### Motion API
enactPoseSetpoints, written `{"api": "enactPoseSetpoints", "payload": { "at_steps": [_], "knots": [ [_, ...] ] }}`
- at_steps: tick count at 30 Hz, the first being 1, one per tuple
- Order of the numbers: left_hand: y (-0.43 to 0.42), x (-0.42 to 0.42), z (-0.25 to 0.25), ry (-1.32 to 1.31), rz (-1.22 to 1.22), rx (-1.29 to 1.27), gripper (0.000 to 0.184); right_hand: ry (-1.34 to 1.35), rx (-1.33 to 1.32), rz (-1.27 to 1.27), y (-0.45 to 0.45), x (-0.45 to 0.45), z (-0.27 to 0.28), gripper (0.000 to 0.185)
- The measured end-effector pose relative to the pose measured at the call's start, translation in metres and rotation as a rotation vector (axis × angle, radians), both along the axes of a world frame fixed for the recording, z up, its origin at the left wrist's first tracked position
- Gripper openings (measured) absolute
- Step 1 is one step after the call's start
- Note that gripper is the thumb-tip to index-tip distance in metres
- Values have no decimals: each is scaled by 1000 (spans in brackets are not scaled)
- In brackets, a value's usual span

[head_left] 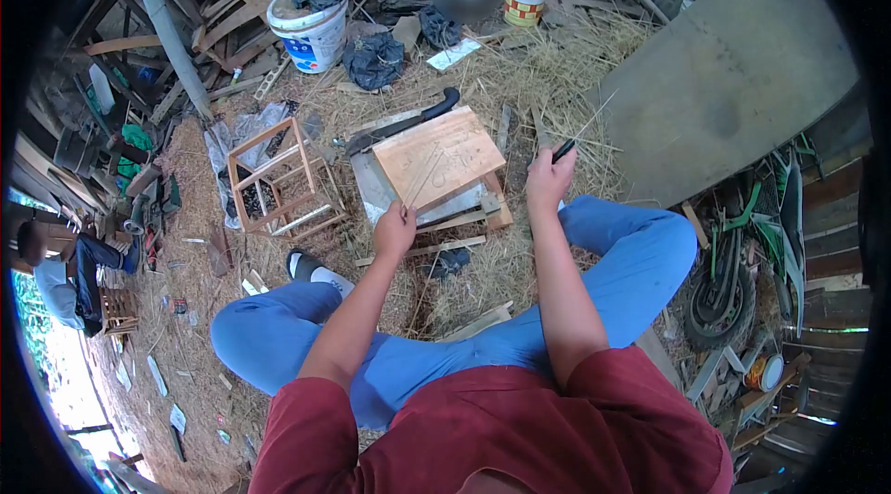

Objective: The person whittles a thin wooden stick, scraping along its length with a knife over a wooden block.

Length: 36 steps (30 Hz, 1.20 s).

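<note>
My left hand point(395, 231) is closed in a pinch at the near left corner of a light wooden board point(459, 146). Whether it grips the board's edge or something thin over it, I cannot tell. Curved dark lines show on the board's face. To the right of the board, my right hand point(550, 180) is wrapped round the black handle of a tool with a long thin metal shaft point(594, 113), pointing up and away. The board lies tilted on a low support with wooden slats point(455, 225). A handsaw with a black handle point(439, 107) rests behind the board.
A small wooden frame point(283, 178) stands left of the board. Farther back are a white bucket point(311, 44) and a patterned tub point(524, 6). A large flat sheet point(733, 76) leans at right, near a motorbike wheel point(719, 304). Another person point(70, 276) sits far left.
</note>
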<state>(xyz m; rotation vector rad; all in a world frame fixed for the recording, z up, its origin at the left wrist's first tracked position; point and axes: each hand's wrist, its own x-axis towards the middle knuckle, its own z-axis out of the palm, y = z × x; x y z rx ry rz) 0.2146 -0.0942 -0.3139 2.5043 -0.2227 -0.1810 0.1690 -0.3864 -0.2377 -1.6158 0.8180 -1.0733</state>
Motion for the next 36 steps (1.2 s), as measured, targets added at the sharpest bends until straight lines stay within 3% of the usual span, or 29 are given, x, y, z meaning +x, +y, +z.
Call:
{"api": "enactPoseSetpoints", "payload": {
  "at_steps": [11,15,17,18,20,23,25,29,31,32,36],
  "knots": [
    [8,4,-13,22,111,-135,37,-301,154,96,17,7,109,11],
    [9,10,-22,-179,64,-169,32,-428,251,227,-7,36,56,13],
    [8,10,-25,-198,58,-183,29,-79,398,236,-28,46,1,18],
    [8,12,-27,-170,60,-218,24,-74,397,237,-40,48,-36,18],
    [9,14,-28,-146,72,-248,19,587,-11,-1,-55,49,-95,33],
    [11,16,-32,-26,94,-380,16,682,25,72,-39,36,-94,45],
    [11,19,-40,108,85,-635,18,661,37,114,-33,46,-107,44],
    [9,16,-27,140,72,-593,19,788,-4,326,-19,73,-113,44],
    [11,19,-37,158,55,-734,19,825,-61,388,-7,81,-105,43],
    [12,24,-43,246,6,-914,22,858,-52,384,-4,84,-100,46],
    [12,30,-48,324,120,-1088,17,843,-114,291,5,95,-118,50]
  ]
}}
